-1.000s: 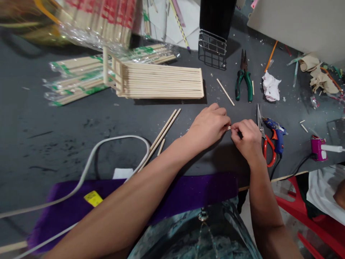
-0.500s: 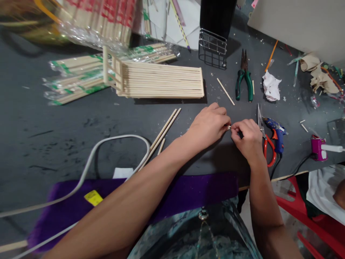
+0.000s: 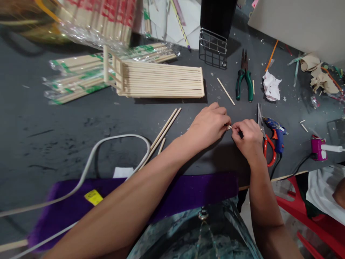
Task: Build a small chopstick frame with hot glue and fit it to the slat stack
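Note:
My left hand (image 3: 210,124) is closed in a pinch over the dark table. At its fingertips a small pale piece (image 3: 229,127) shows, too small to make out fully. Right beside it, my right hand (image 3: 248,136) is also closed, with thumb and forefinger pinched at the piece's other side. Scissors (image 3: 265,142) with red handles lie just right of the right hand, next to a blue glue gun (image 3: 279,135). Behind my left hand stands a slatted model made of wooden sticks (image 3: 163,80). Loose sticks (image 3: 163,131) lie by my left forearm.
Green-handled pliers (image 3: 244,77), a short stick (image 3: 225,91) and crumpled paper (image 3: 271,86) lie farther back. Wrapped chopsticks (image 3: 78,77) are at the left. A wire stand (image 3: 212,45) holds a dark panel. A white cable (image 3: 93,154) loops at the left, and a person's white sleeve (image 3: 325,192) shows at right.
My right hand has shifted very slightly to the right. Both hands keep their pinch, and the things on the table have stayed in place.

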`<state>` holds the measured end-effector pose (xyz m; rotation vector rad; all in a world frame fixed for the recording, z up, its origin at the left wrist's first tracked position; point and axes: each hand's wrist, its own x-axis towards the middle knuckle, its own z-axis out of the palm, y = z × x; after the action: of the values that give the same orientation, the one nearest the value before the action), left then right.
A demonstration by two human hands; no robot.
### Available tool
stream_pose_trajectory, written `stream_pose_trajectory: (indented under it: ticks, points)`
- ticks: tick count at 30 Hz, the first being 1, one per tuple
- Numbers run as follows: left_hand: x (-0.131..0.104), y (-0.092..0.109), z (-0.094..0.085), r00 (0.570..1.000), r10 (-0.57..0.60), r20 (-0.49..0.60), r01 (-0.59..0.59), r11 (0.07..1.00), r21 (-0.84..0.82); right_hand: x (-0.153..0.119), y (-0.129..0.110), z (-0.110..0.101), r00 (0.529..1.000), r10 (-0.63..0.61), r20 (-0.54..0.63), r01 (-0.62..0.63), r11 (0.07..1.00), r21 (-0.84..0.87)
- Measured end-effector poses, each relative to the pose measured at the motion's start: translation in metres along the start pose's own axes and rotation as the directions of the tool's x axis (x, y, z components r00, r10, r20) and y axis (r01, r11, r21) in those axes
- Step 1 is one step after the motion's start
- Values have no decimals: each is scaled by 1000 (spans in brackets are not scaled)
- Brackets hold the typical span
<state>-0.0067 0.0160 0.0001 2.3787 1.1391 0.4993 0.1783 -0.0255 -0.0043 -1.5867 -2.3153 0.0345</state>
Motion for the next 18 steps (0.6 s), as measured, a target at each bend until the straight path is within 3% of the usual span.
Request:
stream_pose_trajectory:
  ticks: [18]
  points:
    - [1,3,-1,1000,-17,9,17,1000,11,0,2,0,999,-30,23,30,999,-11]
